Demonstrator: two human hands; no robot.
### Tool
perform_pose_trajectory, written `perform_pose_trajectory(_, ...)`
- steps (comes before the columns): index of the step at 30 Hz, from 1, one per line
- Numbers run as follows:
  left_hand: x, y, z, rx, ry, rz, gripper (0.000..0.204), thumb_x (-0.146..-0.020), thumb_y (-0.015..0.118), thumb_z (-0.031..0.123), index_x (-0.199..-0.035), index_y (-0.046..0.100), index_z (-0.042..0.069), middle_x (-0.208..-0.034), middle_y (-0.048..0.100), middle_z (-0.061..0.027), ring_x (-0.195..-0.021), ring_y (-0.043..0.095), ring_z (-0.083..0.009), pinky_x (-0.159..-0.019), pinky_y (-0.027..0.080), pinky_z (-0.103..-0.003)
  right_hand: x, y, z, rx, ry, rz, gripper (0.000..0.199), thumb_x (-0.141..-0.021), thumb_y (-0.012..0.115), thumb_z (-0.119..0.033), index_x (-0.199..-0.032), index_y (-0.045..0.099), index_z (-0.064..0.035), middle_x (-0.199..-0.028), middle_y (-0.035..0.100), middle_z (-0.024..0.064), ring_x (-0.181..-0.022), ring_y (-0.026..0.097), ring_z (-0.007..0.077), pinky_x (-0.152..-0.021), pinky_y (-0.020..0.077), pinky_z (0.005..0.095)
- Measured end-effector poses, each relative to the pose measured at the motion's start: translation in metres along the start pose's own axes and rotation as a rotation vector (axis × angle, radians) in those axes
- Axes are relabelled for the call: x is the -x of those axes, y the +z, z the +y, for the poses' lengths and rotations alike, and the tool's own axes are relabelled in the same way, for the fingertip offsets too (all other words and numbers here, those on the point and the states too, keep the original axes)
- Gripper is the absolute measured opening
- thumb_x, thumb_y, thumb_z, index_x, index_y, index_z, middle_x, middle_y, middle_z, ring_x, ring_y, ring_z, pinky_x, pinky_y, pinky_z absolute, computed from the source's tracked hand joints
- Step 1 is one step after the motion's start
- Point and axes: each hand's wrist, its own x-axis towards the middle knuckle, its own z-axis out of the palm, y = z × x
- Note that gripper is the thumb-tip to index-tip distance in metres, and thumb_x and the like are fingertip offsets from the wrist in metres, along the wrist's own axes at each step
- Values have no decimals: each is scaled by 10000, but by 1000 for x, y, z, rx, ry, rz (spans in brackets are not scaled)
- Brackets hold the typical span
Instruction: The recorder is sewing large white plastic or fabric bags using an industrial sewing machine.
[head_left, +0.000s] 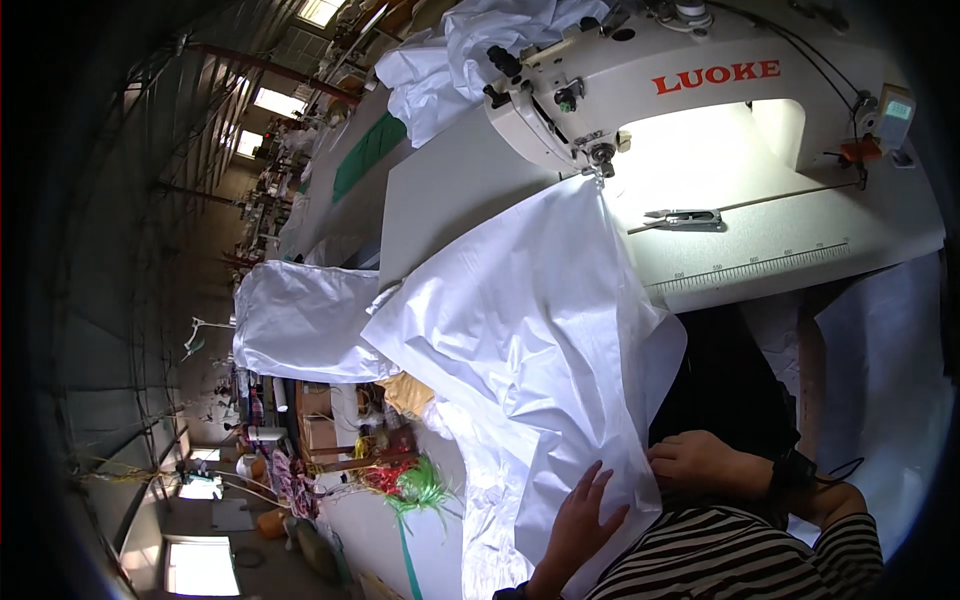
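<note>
A large piece of white fabric [500,300] runs from under the needle area of a sewing machine [590,130] down over the table edge to my lap. My left hand [585,520] rests on its lower part, fingers stretched and spread. At the fabric's right edge, my right hand [700,462] is closed with curled fingers, pinching the cloth there; the fingertips are partly hidden. A dark band circles my right wrist. The cloth is creased and hangs in loose folds between the machine and my hands.
Thread snips [685,218] lie on the lit machine bed beside a printed scale. More white cloth is heaped behind the machine [480,50] and draped at the left [305,320]. Green and red strands [420,485] lie on the floor at lower left.
</note>
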Motion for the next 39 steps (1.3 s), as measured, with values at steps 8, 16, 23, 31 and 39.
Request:
perform_pose_trajectory(8, -10, 6, 24, 751, -107, 258, 459, -869, 719, 154, -1256, 549, -22, -1106, 674, -160, -1025, 650, -222, -887, 513, -335, -7, 3, -20, -242, -264, -90, 238, -904, 601, -105, -1129, 605, -29, -1196, 624, 173, -1114, 627, 322, -962, 517, 422)
perform_pose_trajectory(16, -1, 17, 2, 578, -184, 586, 268, -870, 694, 89, -1088, 605, -39, -893, 719, -148, -837, 704, -198, -723, 546, -301, 1, -7, -30, -545, -133, -317, 282, -921, 596, -108, -1195, 612, -44, -1157, 649, 150, -1029, 668, 295, -903, 545, 382)
perform_pose_trajectory(23, 18, 9, 5, 679, -170, 673, 177, -868, 684, -14, -1044, 674, -34, -1060, 695, -138, -974, 653, -233, -803, 527, -324, -4, 19, 20, 553, 106, -126, 276, -891, 563, -113, -1165, 595, -102, -783, 581, 35, -567, 607, 183, -509, 475, 312)
perform_pose_trajectory(31, 39, -29, 37, 319, 295, 769, 148, -807, 674, -113, -926, 680, -24, -933, 706, -127, -858, 684, -228, -702, 548, -308, 4, -18, -76, 10, -427, -405, 279, -952, 595, -157, -1204, 555, -46, -1166, 609, 159, -1097, 627, 273, -944, 526, 408)
perform_pose_trajectory(39, 27, -13, 29, 1095, 127, 394, 100, -914, 637, -14, -1005, 663, -49, -910, 674, -79, -811, 613, -142, -707, 512, -276, -14, -52, -126, 225, -523, -225, 78, -885, 558, -133, -882, 596, -65, -854, 601, 39, -803, 595, 199, -709, 475, 297)
